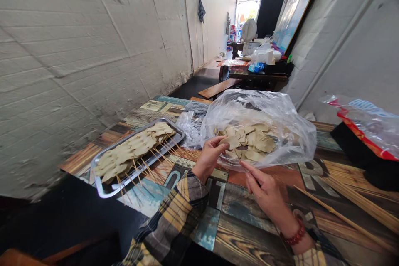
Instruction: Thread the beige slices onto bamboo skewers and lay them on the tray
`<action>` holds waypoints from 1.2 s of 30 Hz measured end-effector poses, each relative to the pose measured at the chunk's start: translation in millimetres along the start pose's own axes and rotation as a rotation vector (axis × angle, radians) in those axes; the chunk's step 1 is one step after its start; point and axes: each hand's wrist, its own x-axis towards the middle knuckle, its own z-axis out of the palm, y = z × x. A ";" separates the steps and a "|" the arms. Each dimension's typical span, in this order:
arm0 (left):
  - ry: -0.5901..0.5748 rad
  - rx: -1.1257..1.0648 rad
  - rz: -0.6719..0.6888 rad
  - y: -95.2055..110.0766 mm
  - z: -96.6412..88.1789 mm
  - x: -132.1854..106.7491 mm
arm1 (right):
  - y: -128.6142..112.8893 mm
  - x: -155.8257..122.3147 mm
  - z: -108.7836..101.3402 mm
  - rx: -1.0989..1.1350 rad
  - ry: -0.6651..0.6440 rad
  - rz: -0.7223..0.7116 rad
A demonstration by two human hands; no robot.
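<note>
The left hand (pixel 209 157) is pinched shut on one pale, flat, round slice (pixel 230 142) at the near lip of the crumpled clear plastic bag (pixel 296 133), which holds a heap of like slices (pixel 254 143). Just on the near side of the bag, the right hand (pixel 264 191) has its fingers closed on a thin bamboo skewer (pixel 238 156). Its tip points up toward the held slice. Tip and slice look very close, though I cannot tell whether they touch.

Threading seems to be the work in hand, and it probably goes best with the slice gripped by its rim, so that no fingertip sits behind the spot the point will pierce. Aiming near the middle of the slice, rather than at a thin edge, should lessen tearing. A grip near the tip of the skewer, as here, likely stops the stick from bending, and a slow push is safer than a jab.

Working over the mouth of the bag makes sense — a dropped slice would land among the others, not on the painted patchwork wooden surface (pixel 237 224). To the left of the bag, the finished skewers (pixel 134 149) on the shallow steel tray (pixel 106 190) show the spacing to match; loose bamboo skewers (pixel 358 199) lie to its right
</note>
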 end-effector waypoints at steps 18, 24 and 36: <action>0.003 0.121 0.080 3.1 4.0 -4.4 | 5.3 5.4 2.0 0.079 0.060 0.008; -0.001 0.198 0.150 -0.3 4.1 -2.7 | 7.1 6.9 2.7 0.110 0.054 0.028; -0.078 0.057 -0.032 -5.3 1.7 -3.0 | 7.2 8.6 2.7 0.010 0.104 -0.040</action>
